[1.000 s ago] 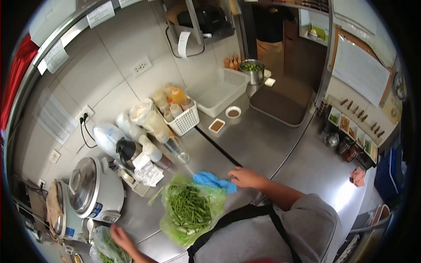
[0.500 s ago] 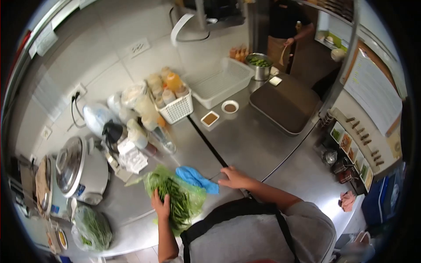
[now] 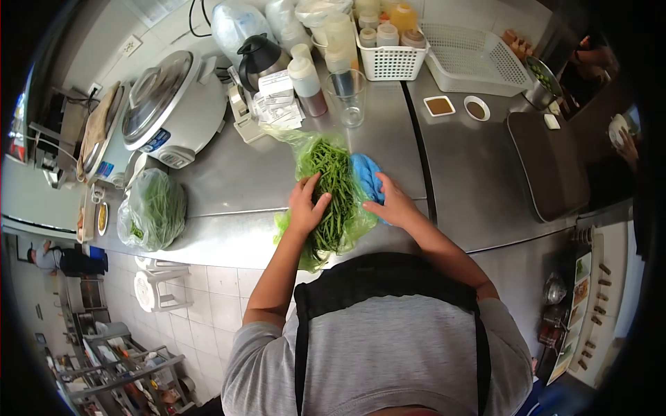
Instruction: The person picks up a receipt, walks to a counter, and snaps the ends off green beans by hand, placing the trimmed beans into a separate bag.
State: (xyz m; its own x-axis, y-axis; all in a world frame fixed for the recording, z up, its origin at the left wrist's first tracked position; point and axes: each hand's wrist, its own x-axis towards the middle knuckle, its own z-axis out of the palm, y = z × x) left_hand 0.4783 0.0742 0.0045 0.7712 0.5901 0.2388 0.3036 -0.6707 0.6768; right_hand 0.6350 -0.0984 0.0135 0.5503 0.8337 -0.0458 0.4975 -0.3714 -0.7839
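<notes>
Long green vegetables (image 3: 334, 187) lie in a heap on an opened, pale green plastic bag (image 3: 300, 147) on the steel counter. My left hand (image 3: 309, 203) rests on the left side of the heap, its fingers apart. On the other side, my right hand (image 3: 393, 202) is at the bag's right edge with its fingers spread, next to a crumpled blue cloth (image 3: 365, 175). Neither hand is closed around anything.
A filled clear bag of greens (image 3: 154, 210) and a large rice cooker (image 3: 164, 107) stand at the left. Behind are bottles, a clear cup (image 3: 349, 104) and white baskets (image 3: 392, 63). A brown tray (image 3: 548, 163) lies right. Another person's hand (image 3: 628, 147) shows at far right.
The view has turned down and towards the left. My right hand has moved from beyond the blue cloth to the bag's right edge; my left hand stays on the vegetables.
</notes>
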